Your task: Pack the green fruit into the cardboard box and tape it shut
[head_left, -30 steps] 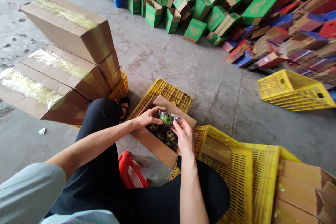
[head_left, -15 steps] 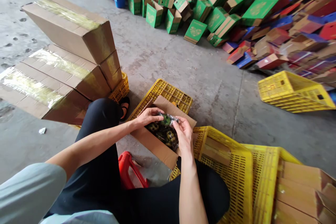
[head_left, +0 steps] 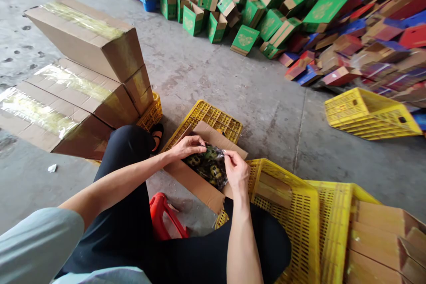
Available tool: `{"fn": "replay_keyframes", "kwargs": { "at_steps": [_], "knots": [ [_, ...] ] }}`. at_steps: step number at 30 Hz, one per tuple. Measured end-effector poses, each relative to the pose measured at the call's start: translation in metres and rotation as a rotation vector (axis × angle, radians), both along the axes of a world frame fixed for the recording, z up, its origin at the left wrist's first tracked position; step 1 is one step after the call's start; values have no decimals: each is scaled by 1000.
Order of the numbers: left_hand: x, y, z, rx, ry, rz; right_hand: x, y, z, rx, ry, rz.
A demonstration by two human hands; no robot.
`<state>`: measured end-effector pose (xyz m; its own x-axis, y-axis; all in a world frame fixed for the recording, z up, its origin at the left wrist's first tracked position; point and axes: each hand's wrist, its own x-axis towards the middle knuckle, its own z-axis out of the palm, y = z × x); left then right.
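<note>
An open cardboard box [head_left: 196,183] rests between my knees on a yellow crate [head_left: 213,117]. Inside it lie several dark, green-and-yellow items in clear plastic wrap [head_left: 209,166]. My left hand [head_left: 189,145] is closed at the box's far left rim, fingers pinching the wrapped pack. My right hand [head_left: 237,171] grips the same plastic wrap at the box's right side, fingers curled. Both hands hold the pack low in the box.
Taped brown cartons [head_left: 86,40] are stacked at the left on a yellow crate. Green, red and blue small boxes [head_left: 299,13] lie heaped at the back. Yellow crates [head_left: 369,113] stand at the right, one near crate [head_left: 299,217] holding cardboard. A red stool [head_left: 163,215] is under me.
The wrapped pack, held up above the box a second ago, has come down into the box. Both hands lowered with it and my right hand shifted slightly right.
</note>
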<state>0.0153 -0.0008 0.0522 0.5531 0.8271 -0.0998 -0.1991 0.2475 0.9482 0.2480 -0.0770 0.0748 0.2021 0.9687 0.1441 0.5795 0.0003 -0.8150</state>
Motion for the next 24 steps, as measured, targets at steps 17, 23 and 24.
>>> {"fn": "replay_keyframes", "kwargs": {
  "at_steps": [17, 23, 24],
  "knots": [
    [-3, -6, 0, -256, -31, 15, -16, 0, -3, 39, 363, -141],
    [-2, -11, -3, -467, -76, -171, -22, -1, -3, 20, 366, 12],
    [-2, -10, -4, -455, -108, -158, -22, 0, -2, 4, 375, 31]
  ]
}}
